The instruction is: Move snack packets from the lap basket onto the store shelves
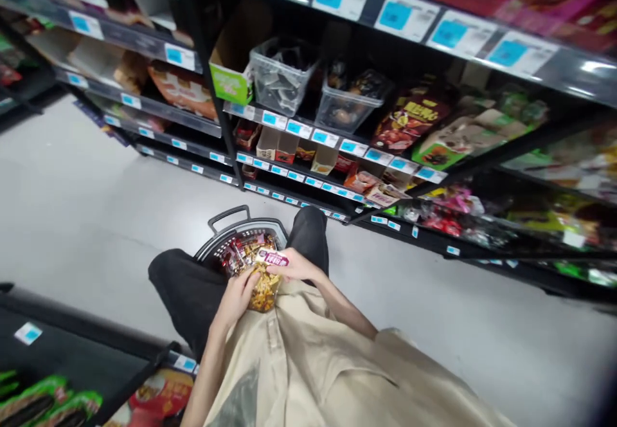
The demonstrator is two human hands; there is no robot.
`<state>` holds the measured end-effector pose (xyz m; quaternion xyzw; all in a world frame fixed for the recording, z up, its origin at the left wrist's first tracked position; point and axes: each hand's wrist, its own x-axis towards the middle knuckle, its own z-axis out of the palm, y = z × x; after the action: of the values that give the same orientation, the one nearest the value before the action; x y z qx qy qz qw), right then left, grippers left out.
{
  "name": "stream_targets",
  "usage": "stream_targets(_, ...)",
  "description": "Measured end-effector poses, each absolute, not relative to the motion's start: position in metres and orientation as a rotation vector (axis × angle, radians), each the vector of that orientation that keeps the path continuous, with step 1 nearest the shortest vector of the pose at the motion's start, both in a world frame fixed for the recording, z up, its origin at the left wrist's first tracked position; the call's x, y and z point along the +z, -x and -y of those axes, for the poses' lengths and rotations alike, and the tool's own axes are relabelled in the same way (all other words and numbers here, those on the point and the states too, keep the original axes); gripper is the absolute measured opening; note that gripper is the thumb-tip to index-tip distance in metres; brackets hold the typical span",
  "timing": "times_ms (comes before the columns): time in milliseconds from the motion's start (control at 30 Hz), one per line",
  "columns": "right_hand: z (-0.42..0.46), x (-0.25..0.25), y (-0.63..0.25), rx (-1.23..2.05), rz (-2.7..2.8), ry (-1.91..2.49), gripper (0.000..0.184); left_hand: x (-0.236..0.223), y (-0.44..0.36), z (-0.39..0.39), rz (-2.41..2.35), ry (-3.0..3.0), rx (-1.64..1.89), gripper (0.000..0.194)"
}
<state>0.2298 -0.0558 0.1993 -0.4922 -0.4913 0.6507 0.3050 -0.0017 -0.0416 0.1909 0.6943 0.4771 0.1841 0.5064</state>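
Facing a black rack (pixel 202 41) well beyond your fingertips (pixel 251 278), you've got a knee (pixel 311 224) on each side of them & grey floor (pixel 130 208) all round. Black bskt (pixel 263 222) is btwn your knees, just past your fingers. On the rack, ahead & mostly R of your fingers: 2 clear tubs (pixel 284 83), brown bag (pixel 409 118) farther R, green box (pixel 234 86) at the tubs' L. Gold pack (pixel 263 295), see-thru w/ gold bits, is right below your fingers, toward you; can't tell if it's fully in the bskt. Red packs (pixel 236 253) lie in the bskt just past your L fingers. L hand (pixel 237 293): fingers bent, close together, tips over the gold pack, near the pkt (pixel 274 258); can't tell if they're pinching anything. R hand (pixel 296 265): thumb & fingers pinching the pkt's R end. Pkt's the smallest: white & dark red, print up, btwn both hands' fingers, above the gold pack.
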Motion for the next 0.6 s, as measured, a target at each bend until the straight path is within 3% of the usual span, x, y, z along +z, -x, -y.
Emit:
stream_targets(200,0.074,0.187,-0.256,1.916,1.344,1.404,0.052,0.179,-0.008,0.04,-0.965,-1.902,0.251,0.038)
stream_targets(400,0.069,0.198,-0.27,1.612,1.826,1.362,0.048,0.181,-0.027,0.04,-0.822,-1.972,0.13,0.04)
stream_targets(600,0.08,0.209,-0.273,1.322,1.469,1.291,0.024,0.182,-0.026,0.029,-0.899,-1.863,0.26,0.046)
